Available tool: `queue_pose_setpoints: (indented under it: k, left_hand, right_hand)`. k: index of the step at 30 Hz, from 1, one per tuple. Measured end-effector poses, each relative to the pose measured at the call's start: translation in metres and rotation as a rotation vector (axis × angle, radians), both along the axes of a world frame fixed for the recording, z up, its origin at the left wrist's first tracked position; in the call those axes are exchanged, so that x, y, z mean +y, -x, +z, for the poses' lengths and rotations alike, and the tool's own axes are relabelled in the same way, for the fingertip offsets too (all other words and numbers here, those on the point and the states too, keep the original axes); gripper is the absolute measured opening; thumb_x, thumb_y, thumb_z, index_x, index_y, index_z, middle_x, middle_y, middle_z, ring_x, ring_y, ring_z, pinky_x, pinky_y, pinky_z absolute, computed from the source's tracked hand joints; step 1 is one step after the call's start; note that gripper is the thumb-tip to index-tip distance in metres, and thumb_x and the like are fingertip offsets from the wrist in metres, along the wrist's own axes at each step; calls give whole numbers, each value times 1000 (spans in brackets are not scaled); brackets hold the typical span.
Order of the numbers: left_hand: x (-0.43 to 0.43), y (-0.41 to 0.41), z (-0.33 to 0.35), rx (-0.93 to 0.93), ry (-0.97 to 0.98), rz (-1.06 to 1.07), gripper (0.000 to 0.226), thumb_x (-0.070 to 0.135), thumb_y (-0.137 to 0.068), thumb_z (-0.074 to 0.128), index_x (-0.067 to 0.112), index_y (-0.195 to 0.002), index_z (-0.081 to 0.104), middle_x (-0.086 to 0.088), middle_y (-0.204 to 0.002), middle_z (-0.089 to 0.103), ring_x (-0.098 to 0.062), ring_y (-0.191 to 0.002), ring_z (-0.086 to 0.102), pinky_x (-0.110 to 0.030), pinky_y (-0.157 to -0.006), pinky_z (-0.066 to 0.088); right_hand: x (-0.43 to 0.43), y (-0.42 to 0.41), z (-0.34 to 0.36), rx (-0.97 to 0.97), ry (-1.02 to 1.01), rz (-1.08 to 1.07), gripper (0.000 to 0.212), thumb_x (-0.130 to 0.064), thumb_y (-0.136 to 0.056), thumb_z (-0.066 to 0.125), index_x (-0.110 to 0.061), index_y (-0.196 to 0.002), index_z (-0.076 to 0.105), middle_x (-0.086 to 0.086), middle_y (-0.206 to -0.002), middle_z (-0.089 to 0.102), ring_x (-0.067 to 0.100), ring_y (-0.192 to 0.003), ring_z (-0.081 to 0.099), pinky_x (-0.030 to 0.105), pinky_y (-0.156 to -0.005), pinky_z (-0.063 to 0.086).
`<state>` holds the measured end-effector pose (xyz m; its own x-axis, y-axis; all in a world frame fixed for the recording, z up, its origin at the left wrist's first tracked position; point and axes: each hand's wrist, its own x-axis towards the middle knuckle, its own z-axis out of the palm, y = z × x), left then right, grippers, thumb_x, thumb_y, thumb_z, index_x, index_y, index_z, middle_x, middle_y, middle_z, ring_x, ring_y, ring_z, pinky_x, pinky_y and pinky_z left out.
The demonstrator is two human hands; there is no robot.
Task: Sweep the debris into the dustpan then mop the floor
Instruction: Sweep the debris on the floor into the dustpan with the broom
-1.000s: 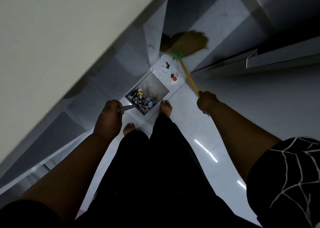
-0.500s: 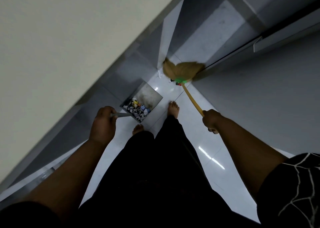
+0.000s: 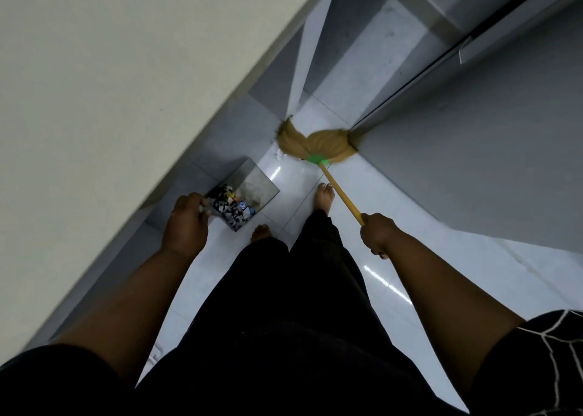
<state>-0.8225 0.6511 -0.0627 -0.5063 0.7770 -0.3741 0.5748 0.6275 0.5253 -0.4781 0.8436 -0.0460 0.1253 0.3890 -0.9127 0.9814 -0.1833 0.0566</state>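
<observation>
While right hand (image 3: 377, 234) wraps fist round yellow handle, broom (image 3: 319, 160) bristles splay on floor (image 3: 410, 226) ahead of right foot, near dustpan (image 3: 257, 183), apart from it. Left hand (image 3: 186, 223) grips pan handle; pan low beside wall, debris (image 3: 232, 205) heaped at rear. Broom likely light, bristles soft, springy: hold handle, not head. Pan stiff; load loose, keep level.
</observation>
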Motion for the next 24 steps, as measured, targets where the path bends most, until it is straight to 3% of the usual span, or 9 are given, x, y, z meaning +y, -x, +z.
queue_pose_setpoints:
  k: [4,9,15,21,24]
  left_hand:
    - [-8,4,0,-9,16,-11,11,1,-90,61,2,-100,57,-21,-103,52,-38,-89,56,-35,-76,42]
    - [-13,2,2,-10,22,1,10,0,-89,60,0,-99,58,-22,-103,54,-39,-91,55,-37,-78,43]
    - [-18,-11,3,-12,9,33,11,-4,-88,61,-3,-99,58,-24,-102,54,-38,-87,57,-35,-78,43]
    - [-18,-29,4,18,-1,42,12,-3,-88,60,-1,-99,57,-23,-103,54,-37,-88,57,-35,-80,45]
    - [-19,-39,5,28,-9,46,13,-4,-88,59,-1,-101,57,-23,-106,54,-37,-93,57,-36,-85,45]
  right_hand:
    - [-28,-1,15,-9,-14,-2,60,-11,-94,34,-24,-152,31,12,-98,56,25,-61,57,24,-41,45]
    - [-52,-16,53,-6,-80,-5,54,-20,-101,34,-27,-154,27,7,-110,58,22,-68,58,26,-41,45]
    - [-66,-53,111,75,-174,-192,46,-26,-103,41,-31,-149,39,2,-77,54,21,-55,48,25,-40,38]
    - [-66,-96,133,140,-207,-424,42,-26,-103,43,-35,-143,46,4,-66,47,16,-46,34,22,-40,28]
    - [-72,-114,132,141,-230,-498,41,-26,-103,43,-34,-143,47,6,-68,48,17,-47,37,24,-41,30]
